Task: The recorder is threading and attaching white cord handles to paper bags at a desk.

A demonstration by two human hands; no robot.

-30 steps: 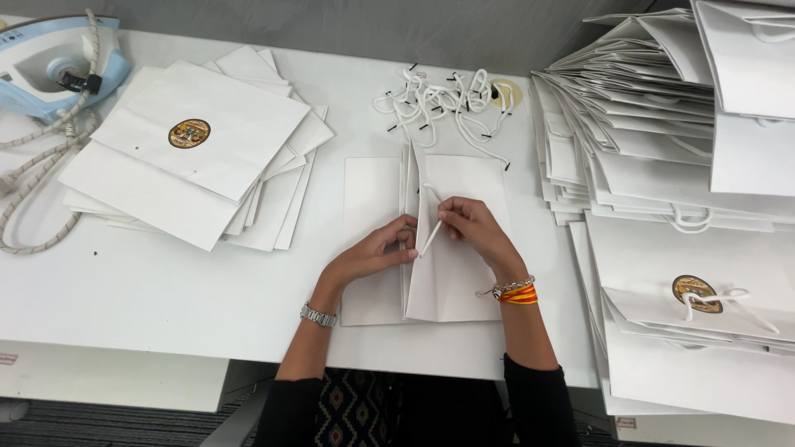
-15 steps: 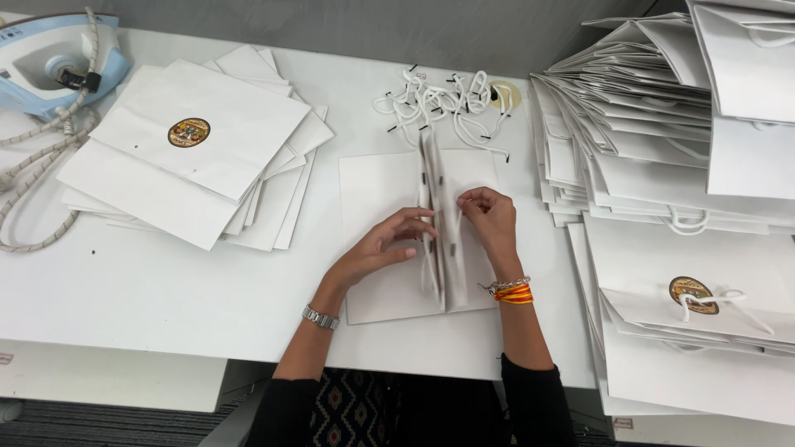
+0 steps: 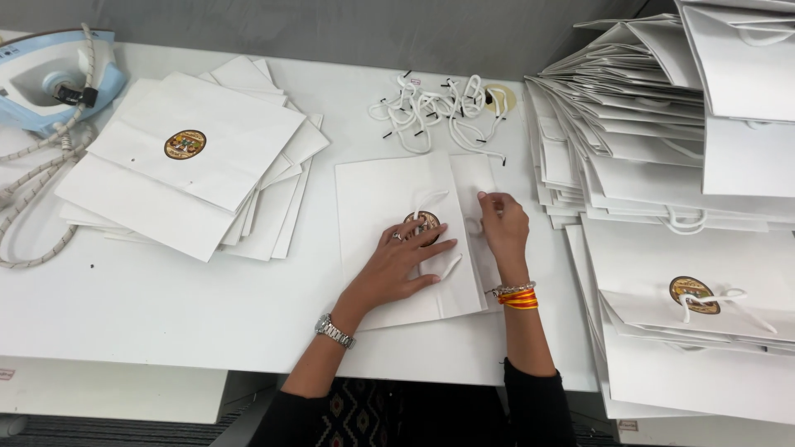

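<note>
Iron (image 3: 50,79): pale blue plastic, braided cord, at the surface's (image 3: 166,314) far left corner.
Left stack (image 3: 195,157): flat matte paper bags, no handles.
Cords (image 3: 435,103): loose white rope handles, far edge.
Bag (image 3: 389,199): flat, mid-surface; one handle on.
Left hand (image 3: 402,261): fingers spread flat, pressing it.
Right hand (image 3: 503,223): fingers pinching its edge.
Right stacks (image 3: 662,165): handled bags, seemingly finished.

A matt, smooth white paper bag (image 3: 397,240) is lying under the left hand (image 3: 403,258), bearing a glossy round sticker (image 3: 425,223). Far behind, white cord handles (image 3: 435,108) are looking soft and woven. Far left, a plastic iron (image 3: 50,79) is shining faintly.
</note>
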